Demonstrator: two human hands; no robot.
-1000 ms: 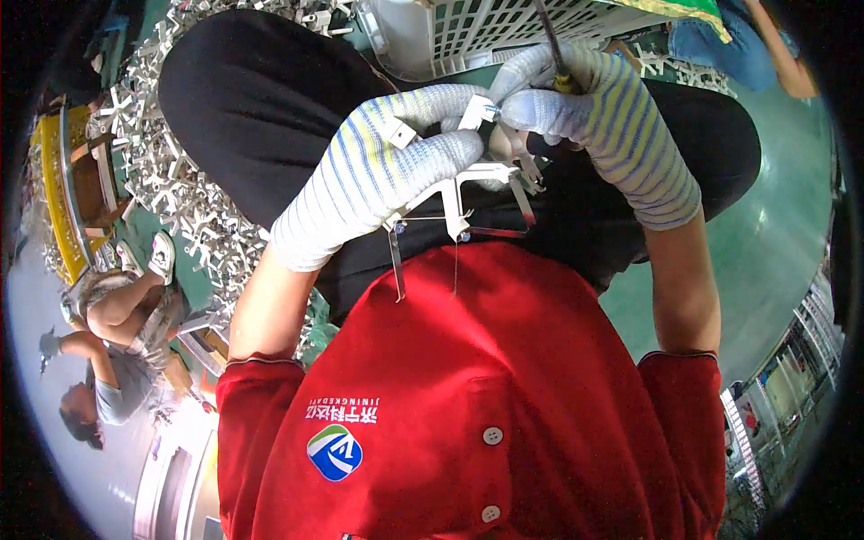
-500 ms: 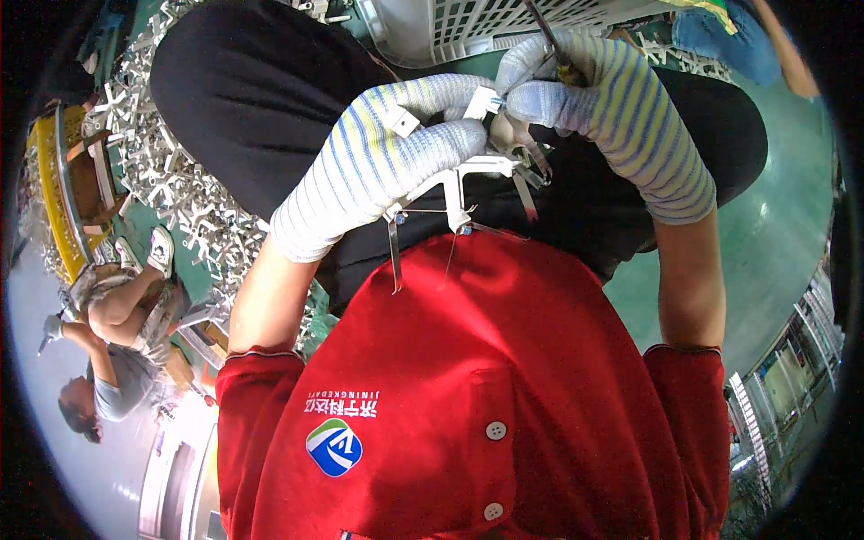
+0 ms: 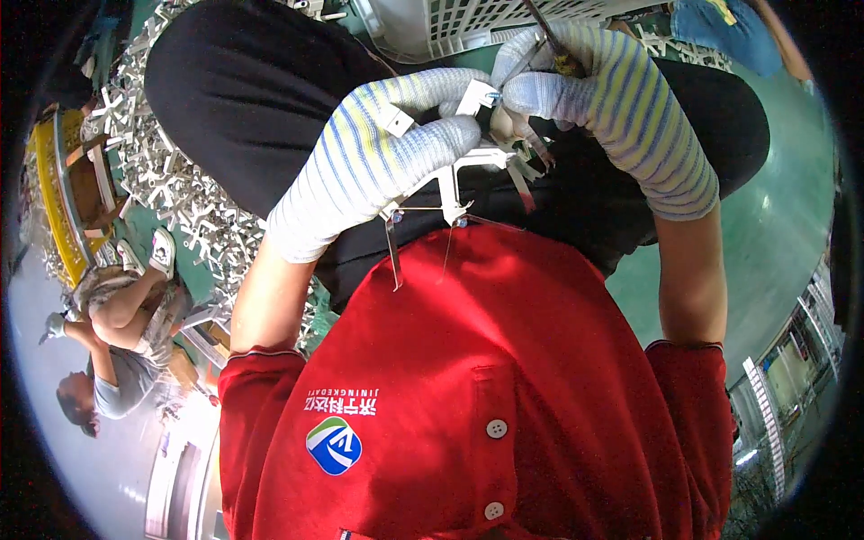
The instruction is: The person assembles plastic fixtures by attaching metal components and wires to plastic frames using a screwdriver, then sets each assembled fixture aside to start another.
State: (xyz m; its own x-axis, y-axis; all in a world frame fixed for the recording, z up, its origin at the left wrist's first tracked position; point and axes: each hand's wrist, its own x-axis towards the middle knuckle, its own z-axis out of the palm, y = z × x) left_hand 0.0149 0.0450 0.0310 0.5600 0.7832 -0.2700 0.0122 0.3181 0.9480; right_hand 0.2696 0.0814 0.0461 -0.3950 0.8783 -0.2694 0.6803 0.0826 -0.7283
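Note:
My left hand (image 3: 364, 157), in a striped knit glove, is closed around a white branching bracket (image 3: 450, 193) held above my lap. Thin metal strips and wires hang from the bracket's arms, and one strip (image 3: 393, 256) points down toward my red shirt. At the bracket's far end, a small bluish screw (image 3: 491, 97) sticks out beside a white block. My right hand (image 3: 621, 126), gloved alike, has its thumb and fingers pinched together right by that screw. A thin dark rod-like tool (image 3: 543, 22) rises out of the same hand; its kind is unclear.
A large heap of white brackets (image 3: 175, 184) lies on the green floor at my left. Ahead stands a grey slotted plastic crate (image 3: 477, 20). Another person (image 3: 126, 315) sits at the far left near a yellow crate (image 3: 49, 180). Someone in blue (image 3: 729, 40) is at upper right.
The bracket and my left hand have shifted slightly up and left. My right fingers remain at the screw, with the tool still in that hand.

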